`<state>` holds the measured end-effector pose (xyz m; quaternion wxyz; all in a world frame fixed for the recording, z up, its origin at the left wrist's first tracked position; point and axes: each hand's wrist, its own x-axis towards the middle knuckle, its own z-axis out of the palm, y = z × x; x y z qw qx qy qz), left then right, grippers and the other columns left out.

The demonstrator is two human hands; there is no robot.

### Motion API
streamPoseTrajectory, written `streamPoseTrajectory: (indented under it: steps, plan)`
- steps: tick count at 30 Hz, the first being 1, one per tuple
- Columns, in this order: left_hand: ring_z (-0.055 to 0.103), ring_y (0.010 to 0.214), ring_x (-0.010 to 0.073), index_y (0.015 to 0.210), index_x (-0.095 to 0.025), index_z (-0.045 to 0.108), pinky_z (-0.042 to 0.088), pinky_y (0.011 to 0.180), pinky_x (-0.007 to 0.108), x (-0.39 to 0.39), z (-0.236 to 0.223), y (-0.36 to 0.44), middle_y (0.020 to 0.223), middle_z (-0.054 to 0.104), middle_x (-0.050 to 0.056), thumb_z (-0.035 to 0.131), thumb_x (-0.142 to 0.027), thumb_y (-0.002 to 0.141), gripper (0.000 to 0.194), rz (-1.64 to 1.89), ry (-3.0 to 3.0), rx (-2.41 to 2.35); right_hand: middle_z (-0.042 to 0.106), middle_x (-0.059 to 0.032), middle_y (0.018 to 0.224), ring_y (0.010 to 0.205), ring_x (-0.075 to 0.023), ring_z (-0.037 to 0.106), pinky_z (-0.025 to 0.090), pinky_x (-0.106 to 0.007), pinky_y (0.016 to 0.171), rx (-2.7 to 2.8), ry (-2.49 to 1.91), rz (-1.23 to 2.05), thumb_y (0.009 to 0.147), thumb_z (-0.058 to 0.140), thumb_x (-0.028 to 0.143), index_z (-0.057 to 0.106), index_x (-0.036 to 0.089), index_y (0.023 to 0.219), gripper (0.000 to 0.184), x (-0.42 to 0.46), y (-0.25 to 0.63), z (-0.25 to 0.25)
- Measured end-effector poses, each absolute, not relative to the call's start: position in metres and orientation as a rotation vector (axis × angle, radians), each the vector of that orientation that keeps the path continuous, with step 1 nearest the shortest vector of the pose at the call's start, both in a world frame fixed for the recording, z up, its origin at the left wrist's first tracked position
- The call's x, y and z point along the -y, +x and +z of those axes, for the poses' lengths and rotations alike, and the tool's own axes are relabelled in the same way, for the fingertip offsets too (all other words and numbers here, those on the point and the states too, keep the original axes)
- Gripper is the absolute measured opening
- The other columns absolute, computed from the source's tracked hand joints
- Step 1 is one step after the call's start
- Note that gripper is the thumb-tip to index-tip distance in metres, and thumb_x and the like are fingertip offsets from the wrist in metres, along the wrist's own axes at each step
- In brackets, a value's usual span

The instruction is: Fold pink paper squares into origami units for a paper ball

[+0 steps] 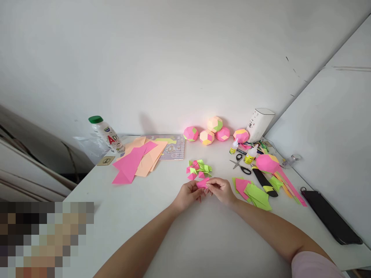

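A small folded piece of pink paper (203,183) is held between my two hands above the table. My left hand (189,194) pinches its left end, thumb toward me. My right hand (222,189) pinches its right end with thumb and index finger. Just beyond my hands lies a cluster of folded pink and green paper pieces (203,168). To the right of my right hand rest loose pink and green paper sheets (256,194), overlapping each other.
Scissors (239,164), glue bottles (251,155) and a black-and-yellow cutter (265,181) lie at right, near a black phone-like case (330,216). Several paper balls (206,137) stand by the wall. Large pink and orange sheets (130,164) and a white bottle (107,135) are at left.
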<state>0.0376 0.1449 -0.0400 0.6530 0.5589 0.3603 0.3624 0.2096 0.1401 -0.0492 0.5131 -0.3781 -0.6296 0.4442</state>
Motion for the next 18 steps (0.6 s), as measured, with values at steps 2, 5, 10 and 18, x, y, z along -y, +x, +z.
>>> streamPoseTrajectory:
  steps: [2, 5, 10, 18]
  plan:
    - [0.055, 0.049, 0.0108, 0.078, -0.016, 0.055, 0.044, 0.050, 0.024, -0.1454, -0.0412, 0.0373, 0.069, 0.063, 0.002, 0.062, -0.042, 0.073, 0.028, 0.827, 1.259, -0.801, 0.062, -0.0013, 0.064, 0.058, -0.0153, 0.063, 0.050, -0.025, 0.046, 1.506, -0.910, 1.088, 0.078, 0.061, 0.030, 0.061, 0.016, 0.080, 0.014, -0.1400, 0.2095, -0.0490]
    - [0.056, 0.050, 0.0108, 0.082, -0.016, 0.056, 0.045, 0.051, 0.025, -0.1466, -0.0427, 0.0366, 0.070, 0.064, 0.002, 0.061, -0.041, 0.074, 0.027, 0.831, 1.245, -0.776, 0.063, -0.0015, 0.071, 0.058, -0.0135, 0.061, 0.048, -0.024, 0.046, 1.469, -0.906, 1.168, 0.078, 0.061, 0.029, 0.056, 0.017, 0.091, 0.018, -0.1405, 0.2090, -0.0476]
    - [0.056, 0.049, 0.0112, 0.084, -0.015, 0.057, 0.045, 0.050, 0.025, -0.1486, -0.0430, 0.0354, 0.069, 0.063, 0.002, 0.062, -0.040, 0.073, 0.029, 0.847, 1.199, -0.742, 0.062, -0.0040, 0.091, 0.067, -0.0126, 0.061, 0.046, -0.021, 0.048, 1.444, -0.936, 1.324, 0.077, 0.062, 0.033, 0.044, 0.021, 0.111, 0.039, -0.1436, 0.2095, -0.0456]
    - [0.056, 0.052, 0.0116, 0.087, -0.014, 0.057, 0.046, 0.051, 0.026, -0.1487, -0.0439, 0.0360, 0.070, 0.065, 0.004, 0.061, -0.042, 0.074, 0.031, 0.848, 1.211, -0.735, 0.058, 0.0007, 0.065, 0.057, -0.0101, 0.055, 0.043, -0.021, 0.052, 1.555, -1.004, 1.380, 0.083, 0.053, 0.040, 0.059, 0.014, 0.084, 0.027, -0.1445, 0.2111, -0.0443]
